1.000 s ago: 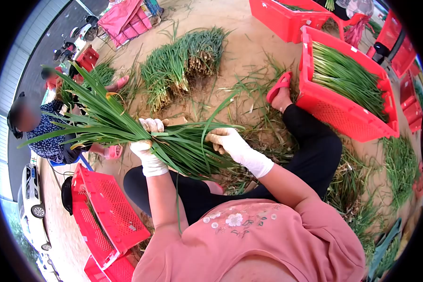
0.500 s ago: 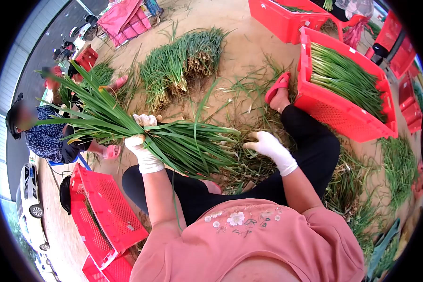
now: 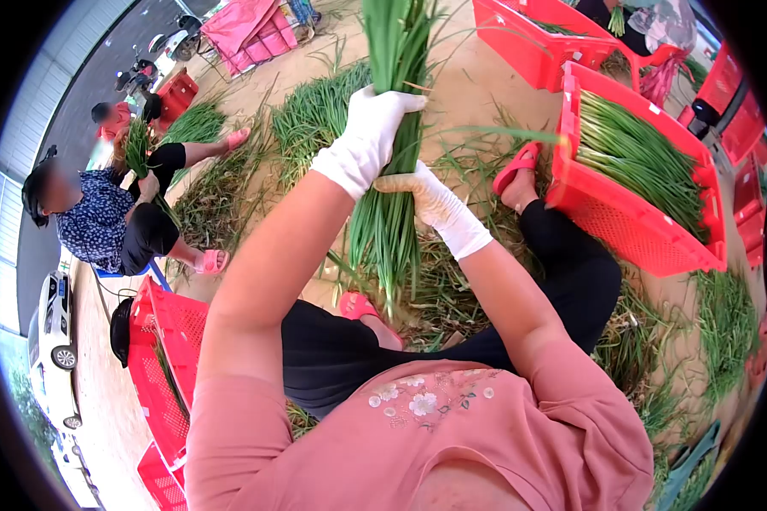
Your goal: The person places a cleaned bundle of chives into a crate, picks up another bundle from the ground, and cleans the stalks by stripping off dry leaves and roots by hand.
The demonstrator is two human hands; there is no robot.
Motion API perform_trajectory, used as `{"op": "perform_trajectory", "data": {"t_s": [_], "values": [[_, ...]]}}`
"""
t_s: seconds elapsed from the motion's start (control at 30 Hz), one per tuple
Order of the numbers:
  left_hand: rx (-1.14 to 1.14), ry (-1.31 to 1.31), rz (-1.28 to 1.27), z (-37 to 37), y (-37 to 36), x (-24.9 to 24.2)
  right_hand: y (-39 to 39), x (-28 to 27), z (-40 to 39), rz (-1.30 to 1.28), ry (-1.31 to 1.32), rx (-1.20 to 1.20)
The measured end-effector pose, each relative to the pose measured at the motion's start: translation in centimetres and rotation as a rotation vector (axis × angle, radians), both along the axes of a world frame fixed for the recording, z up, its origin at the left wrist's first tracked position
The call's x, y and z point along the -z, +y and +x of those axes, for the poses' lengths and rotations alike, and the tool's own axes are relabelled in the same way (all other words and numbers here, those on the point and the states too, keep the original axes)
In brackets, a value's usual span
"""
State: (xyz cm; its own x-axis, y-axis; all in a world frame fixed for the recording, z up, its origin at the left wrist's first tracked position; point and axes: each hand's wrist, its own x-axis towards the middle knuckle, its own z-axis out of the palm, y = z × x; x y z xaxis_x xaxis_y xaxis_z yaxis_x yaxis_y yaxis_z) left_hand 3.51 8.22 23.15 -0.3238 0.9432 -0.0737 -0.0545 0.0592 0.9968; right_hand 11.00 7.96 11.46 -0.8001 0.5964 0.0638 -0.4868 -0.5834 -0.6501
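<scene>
A long bunch of garlic chives (image 3: 392, 230) stands nearly upright in front of me, its upper end cut off by the top of the view. My left hand (image 3: 373, 128), in a white glove, is closed around the bunch, thumb lying across it. Just below, my gloved right hand (image 3: 426, 198) also grips the bunch, with the thumb across the front and the other fingers hidden behind. Green leaves hang loose beneath both hands. A pile of chives (image 3: 315, 115) lies on the ground beyond my left hand.
A red crate (image 3: 639, 226) full of chives stands at right, another red crate (image 3: 520, 51) behind it. At left are more red crates (image 3: 166, 341) and a seated person (image 3: 94, 221) holding chives. Loose leaves (image 3: 452, 289) litter the ground between my legs.
The bunch has swung from lying sideways to nearly upright, and my left hand has moved up and right with it. My right hand, apart from it before, now grips it.
</scene>
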Motion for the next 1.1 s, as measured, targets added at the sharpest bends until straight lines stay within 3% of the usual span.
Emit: {"op": "perform_trajectory", "data": {"t_s": [0.13, 0.17, 0.2, 0.27, 0.33, 0.37, 0.47, 0.5, 0.57, 0.6, 0.63, 0.7, 0.73, 0.77, 0.9, 0.97, 1.1], "values": [[0.418, 0.294, -0.142, -2.2, 3.5, -2.2, 2.4, 0.0, 1.2, 0.017, 0.056, 0.001], [0.501, 0.468, -0.101, -3.7, 3.8, -3.2, 2.9, 0.2, 2.0, 0.022, 0.057, 0.006], [0.525, 0.466, -0.095, -5.7, 4.4, -3.6, 3.6, 0.6, 2.9, -0.060, 0.124, -0.012], [0.434, 0.215, -0.007, -11.5, 2.4, -4.5, 5.0, 2.1, 4.0, -0.153, 0.243, 0.034], [0.289, 0.072, -0.050, -16.3, 0.4, -1.6, 6.1, 3.0, 5.0, -0.143, 0.297, 0.027], [0.350, 0.119, -0.120, -17.9, -1.2, 0.3, 6.5, 3.5, 5.2, -0.161, 0.311, 0.039], [0.630, 0.526, -0.322, -14.1, -5.1, 4.6, 7.2, 2.6, 5.3, -0.121, 0.212, -0.011], [0.702, 0.507, -0.329, -11.3, -6.0, 6.4, 8.0, 3.5, 4.5, -0.132, 0.178, -0.049], [0.700, 0.629, -0.162, -5.6, -7.9, 9.1, 8.0, 3.4, 2.5, -0.089, -0.005, -0.096], [0.597, 0.472, -0.140, -3.3, -8.5, 9.7, 7.0, 2.4, 2.0, -0.001, -0.114, -0.060], [0.353, 0.479, -0.205, -2.2, -8.5, 10.3, 6.7, 1.9, 1.0, -0.005, -0.146, -0.120], [0.177, -0.025, 0.003, -3.1, -7.6, 9.8, 5.9, 1.1, 0.2, -0.012, -0.177, -0.230], [0.133, -0.104, 0.160, -4.0, -7.0, 9.9, 5.7, 1.0, -0.3, 0.008, -0.229, -0.271], [0.068, -0.212, 0.133, -4.8, -6.6, 9.2, 5.5, 0.8, -0.6, 0.025, -0.284, -0.312], [0.247, -0.411, 0.110, -9.8, -5.6, 8.9, 3.5, -0.7, -2.1, 0.076, -0.320, -0.419], [0.226, -0.505, 0.094, -10.3, -6.4, 7.9, 2.6, -1.3, -2.8, 0.151, -0.286, -0.551], [0.213, -0.603, 0.285, -10.6, -5.5, 8.6, 2.9, -0.6, -4.3, 0.237, -0.405, -0.501]]}}
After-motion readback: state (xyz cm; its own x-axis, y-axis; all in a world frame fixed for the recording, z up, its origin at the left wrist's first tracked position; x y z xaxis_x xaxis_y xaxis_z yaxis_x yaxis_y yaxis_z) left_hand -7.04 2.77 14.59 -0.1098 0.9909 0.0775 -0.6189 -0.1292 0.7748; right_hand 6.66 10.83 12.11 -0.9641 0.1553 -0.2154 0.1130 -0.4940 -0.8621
